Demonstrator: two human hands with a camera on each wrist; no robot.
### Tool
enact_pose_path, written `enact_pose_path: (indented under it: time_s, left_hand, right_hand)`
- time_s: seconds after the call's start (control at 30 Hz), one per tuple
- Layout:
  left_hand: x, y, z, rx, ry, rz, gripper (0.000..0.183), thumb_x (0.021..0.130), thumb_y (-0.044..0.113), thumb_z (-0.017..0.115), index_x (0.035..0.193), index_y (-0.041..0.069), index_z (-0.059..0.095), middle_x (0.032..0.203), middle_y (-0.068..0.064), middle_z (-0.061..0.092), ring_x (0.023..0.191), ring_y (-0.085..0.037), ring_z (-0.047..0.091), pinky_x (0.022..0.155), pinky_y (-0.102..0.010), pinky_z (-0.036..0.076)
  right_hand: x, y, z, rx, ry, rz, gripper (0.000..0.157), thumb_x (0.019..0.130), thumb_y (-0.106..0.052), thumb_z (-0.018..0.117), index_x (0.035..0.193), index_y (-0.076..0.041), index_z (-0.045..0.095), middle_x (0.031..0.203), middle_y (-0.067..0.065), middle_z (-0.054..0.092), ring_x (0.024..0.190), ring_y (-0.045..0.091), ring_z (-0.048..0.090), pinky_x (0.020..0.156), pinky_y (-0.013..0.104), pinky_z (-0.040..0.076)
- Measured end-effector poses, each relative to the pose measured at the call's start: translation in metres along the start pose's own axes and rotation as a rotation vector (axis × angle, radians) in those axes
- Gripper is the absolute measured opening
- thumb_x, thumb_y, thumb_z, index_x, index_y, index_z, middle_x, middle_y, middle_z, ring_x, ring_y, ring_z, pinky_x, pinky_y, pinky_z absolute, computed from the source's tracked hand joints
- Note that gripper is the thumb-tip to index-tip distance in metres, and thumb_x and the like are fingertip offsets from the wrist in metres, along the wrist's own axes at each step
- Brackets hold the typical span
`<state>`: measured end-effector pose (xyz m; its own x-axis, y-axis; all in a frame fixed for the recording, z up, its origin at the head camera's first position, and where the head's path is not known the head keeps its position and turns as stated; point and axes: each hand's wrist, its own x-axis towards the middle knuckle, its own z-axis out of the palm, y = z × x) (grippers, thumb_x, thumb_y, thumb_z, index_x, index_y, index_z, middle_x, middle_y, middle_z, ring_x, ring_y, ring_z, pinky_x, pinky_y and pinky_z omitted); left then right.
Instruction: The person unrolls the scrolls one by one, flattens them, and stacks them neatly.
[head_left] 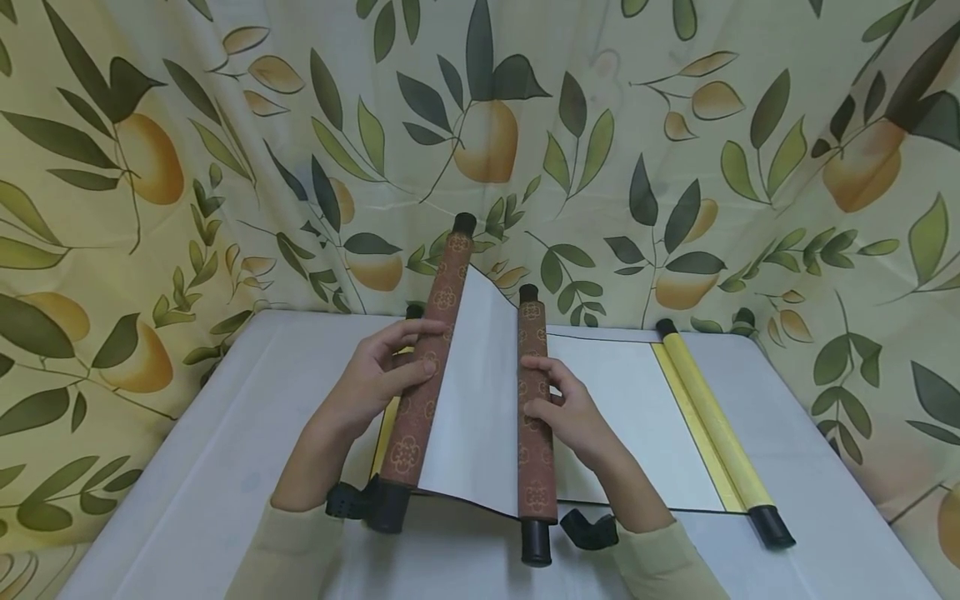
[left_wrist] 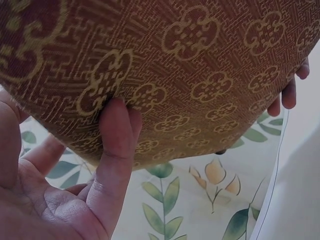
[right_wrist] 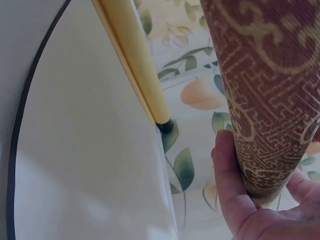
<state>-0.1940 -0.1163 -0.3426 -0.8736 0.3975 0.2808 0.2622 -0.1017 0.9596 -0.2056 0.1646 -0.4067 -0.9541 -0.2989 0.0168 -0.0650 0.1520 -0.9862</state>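
A hanging scroll with reddish-brown brocade backing is held above the table, partly rolled from both sides, a strip of white sheet (head_left: 480, 392) showing between its rolls. My left hand (head_left: 367, 375) grips the tilted left roll (head_left: 442, 292), thumb on the near side. The upright right roll (head_left: 534, 475) is pinched by my right hand (head_left: 573, 408) around its middle. Black knobs cap both rolls. Gold floral motifs cover the brocade (left_wrist: 200, 65) in the left wrist view. In the right wrist view, fingers and thumb lie on either side of the brocade roll (right_wrist: 270, 100).
Under the held scroll, a second scroll lies spread on the white table (head_left: 247, 400). Its white sheet (head_left: 622, 400) ends at a yellow roll (head_left: 712, 425) with black caps on the right. A curtain (head_left: 570, 167) printed with fruit and leaves hangs behind the table.
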Motion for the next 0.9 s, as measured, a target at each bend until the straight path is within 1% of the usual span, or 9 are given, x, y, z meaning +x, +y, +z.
enact_pose_path:
  time_s: [0.13, 0.23, 0.4, 0.5, 0.6, 0.77, 0.9]
  left_hand:
    - [0.000, 0.001, 0.000, -0.002, 0.012, 0.012, 0.039, 0.088, 0.009, 0.060, 0.127, 0.011, 0.052, 0.122, -0.017, 0.045, 0.096, -0.030, 0.058, 0.070, -0.040, 0.052]
    - [0.000, 0.002, 0.000, -0.001, 0.021, 0.018, 0.039, 0.088, 0.010, 0.060, 0.127, 0.011, 0.052, 0.123, -0.016, 0.046, 0.097, -0.030, 0.058, 0.071, -0.040, 0.052]
    - [-0.001, 0.003, -0.001, 0.000, 0.032, 0.021, 0.040, 0.088, 0.009, 0.060, 0.127, 0.010, 0.052, 0.125, -0.014, 0.045, 0.099, -0.030, 0.057, 0.073, -0.040, 0.052]
    - [-0.002, 0.005, -0.001, 0.003, 0.038, 0.023, 0.040, 0.088, 0.009, 0.060, 0.126, 0.011, 0.052, 0.124, -0.015, 0.046, 0.098, -0.030, 0.057, 0.072, -0.040, 0.052]
    - [-0.002, 0.005, -0.001, 0.002, 0.043, 0.021, 0.040, 0.087, 0.009, 0.061, 0.126, 0.011, 0.052, 0.123, -0.015, 0.046, 0.097, -0.030, 0.058, 0.072, -0.039, 0.052]
    - [-0.002, 0.005, -0.001, 0.010, 0.038, 0.030, 0.040, 0.087, 0.009, 0.061, 0.126, 0.010, 0.052, 0.123, -0.015, 0.046, 0.096, -0.029, 0.058, 0.072, -0.038, 0.052]
    - [-0.002, 0.006, -0.003, 0.007, 0.041, 0.047, 0.041, 0.087, 0.008, 0.061, 0.126, 0.009, 0.052, 0.126, -0.013, 0.046, 0.097, -0.029, 0.057, 0.073, -0.036, 0.052]
  right_hand:
    - [-0.003, -0.011, 0.002, 0.013, -0.018, 0.012, 0.058, 0.084, -0.001, 0.061, 0.136, -0.013, 0.037, 0.133, 0.014, 0.035, 0.103, 0.032, 0.051, 0.074, 0.039, 0.051]
    - [-0.006, -0.019, 0.005, 0.000, -0.029, 0.014, 0.059, 0.083, 0.001, 0.061, 0.136, -0.011, 0.036, 0.133, 0.014, 0.034, 0.101, 0.031, 0.052, 0.073, 0.038, 0.051]
    - [-0.007, -0.022, 0.007, -0.042, -0.022, 0.008, 0.058, 0.084, 0.000, 0.060, 0.136, -0.010, 0.037, 0.134, 0.013, 0.033, 0.100, 0.031, 0.050, 0.073, 0.037, 0.050]
    - [-0.005, -0.019, 0.006, -0.029, -0.025, 0.020, 0.058, 0.083, -0.001, 0.062, 0.136, -0.011, 0.038, 0.135, 0.013, 0.032, 0.103, 0.034, 0.050, 0.075, 0.039, 0.051]
    - [-0.001, -0.011, 0.004, -0.010, -0.028, 0.029, 0.059, 0.082, 0.000, 0.062, 0.135, -0.013, 0.039, 0.136, 0.012, 0.031, 0.105, 0.036, 0.049, 0.076, 0.040, 0.051]
    - [0.003, 0.003, 0.001, -0.031, 0.007, 0.020, 0.058, 0.081, 0.001, 0.062, 0.132, -0.019, 0.042, 0.136, 0.010, 0.032, 0.106, 0.036, 0.049, 0.075, 0.040, 0.051]
    - [0.003, 0.008, -0.001, -0.057, 0.033, 0.001, 0.058, 0.081, 0.000, 0.061, 0.132, -0.021, 0.042, 0.136, 0.008, 0.033, 0.107, 0.035, 0.049, 0.076, 0.040, 0.051]
